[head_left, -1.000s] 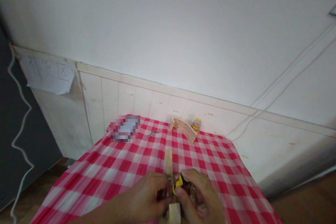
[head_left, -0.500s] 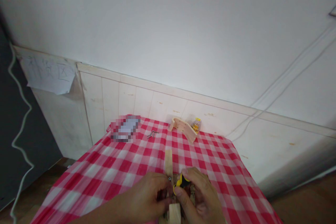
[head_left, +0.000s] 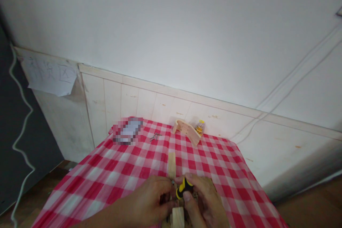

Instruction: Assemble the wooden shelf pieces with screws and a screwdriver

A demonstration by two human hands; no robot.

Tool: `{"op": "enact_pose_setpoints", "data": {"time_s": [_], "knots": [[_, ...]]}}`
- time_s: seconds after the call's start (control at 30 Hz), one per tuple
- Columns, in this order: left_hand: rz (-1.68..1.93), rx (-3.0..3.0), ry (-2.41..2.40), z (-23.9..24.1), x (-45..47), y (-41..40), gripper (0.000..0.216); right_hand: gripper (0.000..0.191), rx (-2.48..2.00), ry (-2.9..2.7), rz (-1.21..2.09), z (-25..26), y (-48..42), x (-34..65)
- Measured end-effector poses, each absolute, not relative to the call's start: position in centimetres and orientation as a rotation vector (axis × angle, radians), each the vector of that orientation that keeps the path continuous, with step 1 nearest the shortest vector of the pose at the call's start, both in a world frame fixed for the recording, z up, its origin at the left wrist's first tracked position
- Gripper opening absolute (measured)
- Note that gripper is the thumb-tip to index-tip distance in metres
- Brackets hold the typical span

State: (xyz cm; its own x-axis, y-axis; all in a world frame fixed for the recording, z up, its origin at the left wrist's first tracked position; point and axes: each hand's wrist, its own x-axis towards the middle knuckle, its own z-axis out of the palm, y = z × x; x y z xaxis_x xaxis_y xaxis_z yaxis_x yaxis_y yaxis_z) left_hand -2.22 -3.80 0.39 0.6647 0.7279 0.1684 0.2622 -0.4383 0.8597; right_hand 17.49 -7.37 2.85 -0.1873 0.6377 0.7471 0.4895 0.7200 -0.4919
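While a screwdriver (head_left: 184, 187) is held, container (head_left: 200, 127) contents blur.

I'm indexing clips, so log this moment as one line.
left hand: at wood strip, grip unclear | right hand: holding yellow-black handle | beyond: metal pieces, curved wood, jar

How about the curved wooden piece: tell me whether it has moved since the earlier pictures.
No. Against the panelled wall, the curved wooden piece shows no shift either way.
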Motion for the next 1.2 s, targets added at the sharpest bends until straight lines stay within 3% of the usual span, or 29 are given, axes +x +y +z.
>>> {"op": "enact_pose_setpoints", "data": {"time_s": [1.2], "knots": [[0.703, 1.993, 0.766, 0.20, -2.13, -3.78, 0.019, 0.031, -0.902, -1.853, 0.124, 2.67, -6.97, 17.45]]}}
